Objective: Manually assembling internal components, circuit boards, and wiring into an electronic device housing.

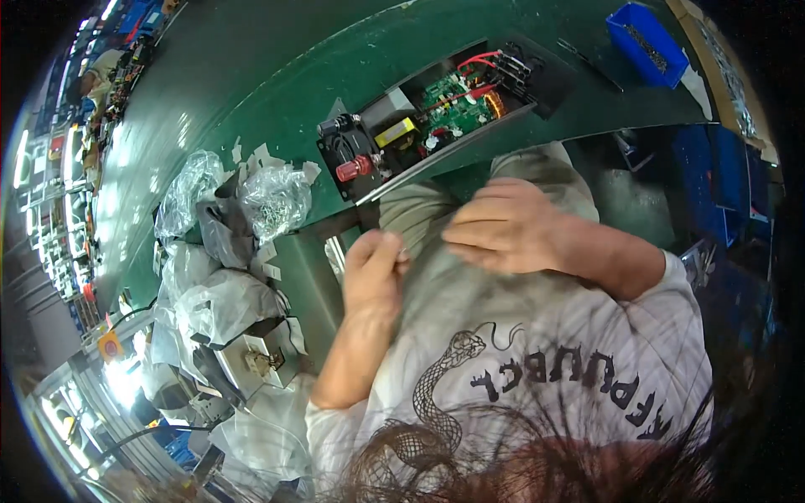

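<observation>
In front of my body, my left hand [375,272] is closed, with thumb and forefinger pinched together. A tiny pale spot shows at the fingertips, too small to name. A short way to the right, my right hand [507,228] is slightly blurred, its fingers curled and pressed together; what they hold, if anything, is hidden. Both hands are over my lap, near the bench edge. Beyond them on the bench lies an open electronic unit [436,117] in a black metal case. It contains a green circuit board [453,96], red wires, a copper coil and a red terminal knob [354,168].
A blue bin [646,46] of small parts stands at the far right, near a thin black tool [589,64]. Clear plastic bags [277,201], one with small metal parts, lie at the left. A metal box [258,359] is among more bags below them.
</observation>
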Demonstrator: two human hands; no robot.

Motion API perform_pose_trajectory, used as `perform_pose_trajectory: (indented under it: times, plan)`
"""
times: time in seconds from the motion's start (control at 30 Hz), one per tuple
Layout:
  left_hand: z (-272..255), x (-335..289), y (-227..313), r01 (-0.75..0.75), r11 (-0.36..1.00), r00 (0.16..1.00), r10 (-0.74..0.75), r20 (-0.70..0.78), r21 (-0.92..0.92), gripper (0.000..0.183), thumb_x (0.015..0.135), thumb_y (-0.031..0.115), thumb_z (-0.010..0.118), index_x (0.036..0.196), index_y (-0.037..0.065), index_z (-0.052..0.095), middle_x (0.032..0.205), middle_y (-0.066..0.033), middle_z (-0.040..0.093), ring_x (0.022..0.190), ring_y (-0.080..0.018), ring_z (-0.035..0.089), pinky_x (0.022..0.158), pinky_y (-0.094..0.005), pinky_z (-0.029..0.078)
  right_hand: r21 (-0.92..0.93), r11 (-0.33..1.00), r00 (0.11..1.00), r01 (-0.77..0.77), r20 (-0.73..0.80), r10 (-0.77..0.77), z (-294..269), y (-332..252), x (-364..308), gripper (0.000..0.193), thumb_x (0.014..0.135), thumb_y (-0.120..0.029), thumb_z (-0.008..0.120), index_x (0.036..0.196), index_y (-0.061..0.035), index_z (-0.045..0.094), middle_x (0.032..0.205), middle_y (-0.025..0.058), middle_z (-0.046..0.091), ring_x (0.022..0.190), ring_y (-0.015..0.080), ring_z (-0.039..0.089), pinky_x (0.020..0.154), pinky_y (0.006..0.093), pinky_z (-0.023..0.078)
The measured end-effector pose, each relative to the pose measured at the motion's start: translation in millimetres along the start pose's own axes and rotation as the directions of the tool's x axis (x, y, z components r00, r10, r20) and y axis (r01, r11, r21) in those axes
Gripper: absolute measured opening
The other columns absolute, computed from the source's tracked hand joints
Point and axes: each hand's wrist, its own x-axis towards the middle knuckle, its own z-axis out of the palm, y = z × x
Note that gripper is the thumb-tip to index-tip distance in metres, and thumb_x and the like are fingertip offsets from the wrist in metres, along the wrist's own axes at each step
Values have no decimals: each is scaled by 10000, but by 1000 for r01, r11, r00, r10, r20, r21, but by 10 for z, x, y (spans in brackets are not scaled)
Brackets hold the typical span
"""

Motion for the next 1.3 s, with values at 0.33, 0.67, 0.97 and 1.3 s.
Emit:
perform_pose_trajectory:
  times: [0.33, 0.67, 0.97, 1.3]
  plan:
    - [267, 301, -226, 158, 978, 978, -136, 156, -137, 289, 1010, 269, 634, 763, 120, 613, 687, 37, 562, 601, -67, 436, 569, -226, 337, -146, 988, 998, -47, -49, 40, 354, 36, 110, 161, 776, -166, 773, 908, -85, 729, 897, 28, 695, 775, 208, 655, 694, 354, 519]
    - [180, 437, -151, 219, 975, 968, -220, 120, 27, 288, 1035, 315, 569, 867, 103, 669, 769, 22, 644, 667, -69, 518, 633, -212, 399, -176, 972, 984, -157, 61, 170, 450, 267, 74, 123, 792, -134, 726, 906, -97, 694, 879, 21, 663, 751, 206, 654, 632, 358, 533]
    - [-140, 680, -324, 217, 948, 940, -267, 211, 232, 210, 1006, 263, 627, 984, 70, 709, 888, 10, 700, 730, -60, 550, 689, -204, 430, -453, 889, 997, -71, -33, 63, 566, 511, 16, 200, 769, -121, 726, 968, -99, 711, 923, 32, 686, 810, 196, 670, 664, 338, 528]
    - [-140, 738, -319, 202, 943, 918, -276, 286, 262, 206, 993, 244, 644, 972, 47, 699, 887, -1, 697, 773, -66, 555, 712, -210, 432, -501, 864, 998, -59, -15, 59, 596, 512, 12, 199, 776, -122, 712, 975, -102, 707, 936, 14, 689, 835, 175, 670, 686, 329, 515]
